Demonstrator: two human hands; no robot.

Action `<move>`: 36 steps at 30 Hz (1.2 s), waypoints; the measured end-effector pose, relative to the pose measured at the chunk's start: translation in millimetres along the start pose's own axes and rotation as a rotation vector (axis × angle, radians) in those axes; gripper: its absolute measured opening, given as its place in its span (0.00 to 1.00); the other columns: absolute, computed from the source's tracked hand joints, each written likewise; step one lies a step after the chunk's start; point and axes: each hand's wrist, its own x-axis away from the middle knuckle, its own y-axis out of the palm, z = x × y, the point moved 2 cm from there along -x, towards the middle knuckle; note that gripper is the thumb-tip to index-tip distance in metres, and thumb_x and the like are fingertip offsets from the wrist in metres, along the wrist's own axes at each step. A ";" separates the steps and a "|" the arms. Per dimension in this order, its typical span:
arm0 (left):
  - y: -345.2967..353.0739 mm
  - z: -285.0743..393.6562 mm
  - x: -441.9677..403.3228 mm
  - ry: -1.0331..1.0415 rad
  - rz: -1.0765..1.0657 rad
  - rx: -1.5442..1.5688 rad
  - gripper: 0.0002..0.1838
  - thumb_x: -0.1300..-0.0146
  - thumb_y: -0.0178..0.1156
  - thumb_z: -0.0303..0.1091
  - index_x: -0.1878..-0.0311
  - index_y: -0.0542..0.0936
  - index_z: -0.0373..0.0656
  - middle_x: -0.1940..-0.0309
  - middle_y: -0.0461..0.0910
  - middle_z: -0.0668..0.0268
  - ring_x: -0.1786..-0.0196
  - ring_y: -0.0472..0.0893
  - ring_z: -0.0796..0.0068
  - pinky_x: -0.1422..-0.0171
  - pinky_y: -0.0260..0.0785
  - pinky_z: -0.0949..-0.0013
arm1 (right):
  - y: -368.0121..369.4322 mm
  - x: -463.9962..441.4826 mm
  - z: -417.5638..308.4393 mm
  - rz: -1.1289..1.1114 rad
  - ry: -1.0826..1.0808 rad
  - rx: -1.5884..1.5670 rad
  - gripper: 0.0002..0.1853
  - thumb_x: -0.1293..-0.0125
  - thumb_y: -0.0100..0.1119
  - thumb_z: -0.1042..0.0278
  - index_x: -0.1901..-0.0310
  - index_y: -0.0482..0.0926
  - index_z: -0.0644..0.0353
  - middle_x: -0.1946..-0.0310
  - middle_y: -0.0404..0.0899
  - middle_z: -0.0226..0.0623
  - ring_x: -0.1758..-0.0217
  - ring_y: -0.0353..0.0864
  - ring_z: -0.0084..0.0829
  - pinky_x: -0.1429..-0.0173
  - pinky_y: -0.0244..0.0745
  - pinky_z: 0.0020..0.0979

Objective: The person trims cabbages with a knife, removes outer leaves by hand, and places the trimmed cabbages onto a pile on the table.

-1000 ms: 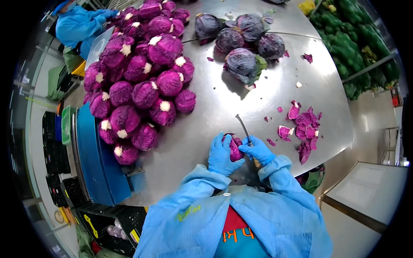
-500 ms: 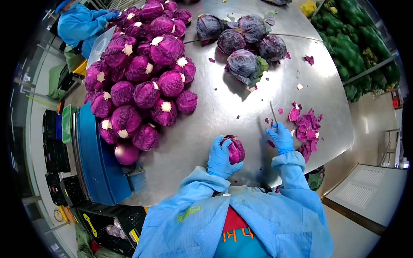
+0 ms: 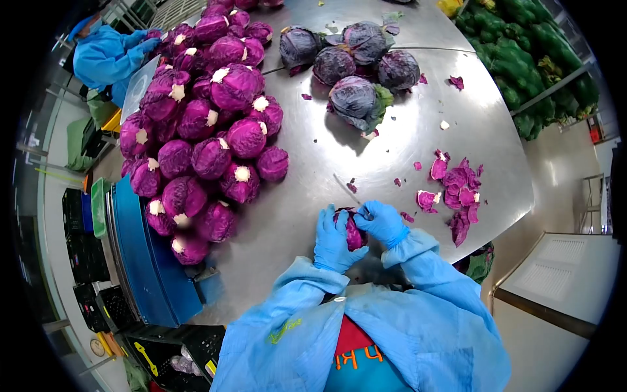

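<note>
A small purple cabbage [image 3: 353, 231] sits low in the middle of the view, with my blue-gloved left hand [image 3: 334, 242] wrapped round its left side. My gloved right hand [image 3: 381, 223] is closed at the cabbage's upper right, holding a knife [image 3: 341, 183] whose blade points up and left. Its handle is hidden in the glove. Right of my hands lies a heap of purple leaf trimmings [image 3: 460, 189]. Several dark, untrimmed cabbages [image 3: 353, 101] rest farther back.
A large pile of purple cabbages [image 3: 212, 130] covers the left of the steel table [image 3: 294, 222]. A co-worker in blue [image 3: 104, 59] stands behind it. Blue panels [image 3: 153, 261] and black crates [image 3: 189, 343] are at lower left; green net sacks [image 3: 522, 59] are at upper right.
My right hand moved right with the knife, away from the cabbage, and has come back to it. My left hand has kept hold of the cabbage. The whole view has shifted slightly.
</note>
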 end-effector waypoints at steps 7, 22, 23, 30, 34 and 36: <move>-4.3 -17.1 14.1 0.062 0.004 0.084 0.61 0.66 0.78 0.49 0.28 0.55 0.45 0.31 0.53 0.39 0.31 0.57 0.35 0.28 0.54 0.44 | -57.5 -20.2 101.7 0.309 0.390 0.023 0.19 0.45 0.69 0.55 0.60 0.79 0.63 0.70 0.80 0.41 0.67 0.78 0.29 0.61 0.75 0.32; 2.9 -44.2 8.1 -0.448 -0.180 0.746 0.56 0.66 0.82 0.46 0.35 0.63 0.30 0.44 0.72 0.53 0.42 0.75 0.62 0.38 0.69 0.62 | -1.1 -15.1 -21.4 -0.297 0.122 -0.287 0.20 0.46 0.73 0.50 0.63 0.80 0.58 0.71 0.79 0.36 0.68 0.76 0.26 0.61 0.74 0.30; 4.6 -43.5 8.1 -0.463 -0.176 0.801 0.55 0.66 0.82 0.45 0.36 0.63 0.31 0.44 0.73 0.53 0.43 0.75 0.63 0.39 0.70 0.62 | -1.7 -13.8 -20.8 -0.228 0.029 -0.193 0.19 0.45 0.72 0.51 0.64 0.80 0.58 0.72 0.78 0.37 0.69 0.76 0.27 0.62 0.73 0.30; 9.4 -36.4 17.8 -0.390 -0.053 0.504 0.55 0.67 0.82 0.46 0.36 0.64 0.33 0.43 0.71 0.52 0.41 0.74 0.58 0.36 0.68 0.61 | 12.3 13.6 -8.2 0.094 -0.037 -0.016 0.13 0.41 0.67 0.55 0.64 0.80 0.55 0.70 0.80 0.43 0.70 0.81 0.42 0.67 0.74 0.35; 17.2 -43.4 29.8 -0.436 -0.015 0.706 0.58 0.68 0.81 0.51 0.34 0.63 0.34 0.41 0.67 0.49 0.38 0.70 0.53 0.32 0.63 0.58 | -10.2 13.3 43.3 0.294 0.161 -0.017 0.13 0.41 0.67 0.56 0.61 0.80 0.54 0.73 0.79 0.44 0.71 0.80 0.41 0.66 0.75 0.34; 13.8 -45.1 34.2 -0.442 0.001 0.713 0.59 0.69 0.82 0.52 0.34 0.63 0.35 0.40 0.67 0.49 0.38 0.70 0.53 0.31 0.63 0.57 | -34.4 14.0 71.7 0.260 0.304 0.149 0.17 0.43 0.69 0.55 0.57 0.80 0.55 0.70 0.80 0.41 0.67 0.81 0.35 0.62 0.75 0.32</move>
